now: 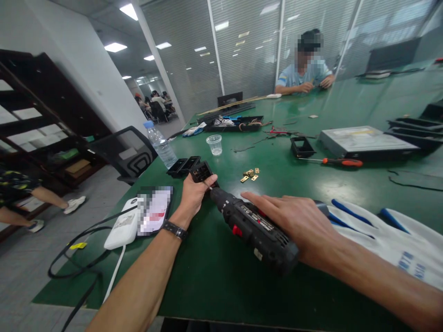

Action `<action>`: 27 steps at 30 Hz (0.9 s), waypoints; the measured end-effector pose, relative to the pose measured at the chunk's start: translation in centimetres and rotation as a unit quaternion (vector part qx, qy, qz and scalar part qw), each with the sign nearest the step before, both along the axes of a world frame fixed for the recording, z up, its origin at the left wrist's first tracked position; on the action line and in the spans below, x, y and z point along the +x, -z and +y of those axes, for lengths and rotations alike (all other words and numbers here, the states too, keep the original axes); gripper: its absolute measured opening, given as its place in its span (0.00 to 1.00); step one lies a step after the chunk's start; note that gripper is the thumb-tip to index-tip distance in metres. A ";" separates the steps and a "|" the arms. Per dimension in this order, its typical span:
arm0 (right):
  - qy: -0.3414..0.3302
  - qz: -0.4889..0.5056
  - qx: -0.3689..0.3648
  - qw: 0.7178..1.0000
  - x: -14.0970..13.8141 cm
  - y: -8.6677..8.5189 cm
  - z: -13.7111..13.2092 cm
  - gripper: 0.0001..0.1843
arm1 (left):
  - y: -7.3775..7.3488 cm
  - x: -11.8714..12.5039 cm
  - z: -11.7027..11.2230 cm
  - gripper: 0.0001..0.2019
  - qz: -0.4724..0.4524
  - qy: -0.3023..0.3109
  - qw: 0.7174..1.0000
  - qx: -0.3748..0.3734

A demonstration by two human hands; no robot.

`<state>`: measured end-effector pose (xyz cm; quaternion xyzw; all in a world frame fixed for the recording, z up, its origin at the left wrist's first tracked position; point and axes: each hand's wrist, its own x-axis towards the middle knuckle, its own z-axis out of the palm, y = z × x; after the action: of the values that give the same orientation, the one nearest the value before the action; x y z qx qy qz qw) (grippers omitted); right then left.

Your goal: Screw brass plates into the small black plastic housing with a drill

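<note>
My left hand (194, 191) is closed around a small black plastic block (201, 172) with slots in its face. A black power drill (256, 226) with red details lies sideways in my right hand (290, 216), its index finger stretched along the body. The drill's bit reaches the block beside my left thumb; whether it sits in a screw I cannot tell. Just beyond the drill lies a small pile of brass plates (250, 174). Two joined black trays (183, 167) stand next to the block, and a clear plastic cup (214, 145) is farther back.
White gloves (384, 235) lie at the right. An orange screwdriver (342, 162) rests before a flat metal case (368, 142). At the left are a water bottle (160, 145), a phone (155, 211) and a white power bank (122, 226) with cables. A person (304, 69) sits across the table.
</note>
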<state>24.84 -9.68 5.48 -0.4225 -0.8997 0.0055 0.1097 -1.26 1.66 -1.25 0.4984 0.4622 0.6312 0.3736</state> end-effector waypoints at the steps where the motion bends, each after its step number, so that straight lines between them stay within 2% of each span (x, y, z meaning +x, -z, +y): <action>1: -0.003 0.003 -0.002 1.000 0.0 -0.1 0.0 0.41 | 0.0 0.0 0.0 0.23 0.000 0.001 1.000 -0.001; 10: -0.012 0.013 0.024 1.000 0.1 1.0 0.3 0.44 | 0.1 -0.1 0.3 0.25 -0.003 -0.001 1.000 -0.007; 16: -0.015 0.012 0.020 1.000 0.1 1.1 0.4 0.44 | 0.2 -0.1 0.3 0.24 -0.004 0.001 1.000 0.000; 22: -0.032 0.053 0.071 0.996 0.5 2.4 0.6 0.49 | 0.1 -0.2 -0.2 0.24 -0.004 0.014 1.000 0.003; 27: -0.066 0.090 0.128 0.986 0.7 2.5 0.6 0.41 | 0.1 -0.3 -0.1 0.24 0.003 0.020 1.000 0.008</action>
<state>25.52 -9.06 2.93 -0.3426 -0.9054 -0.0641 0.2424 -1.52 1.55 -1.36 0.5124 0.4483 0.6256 0.3809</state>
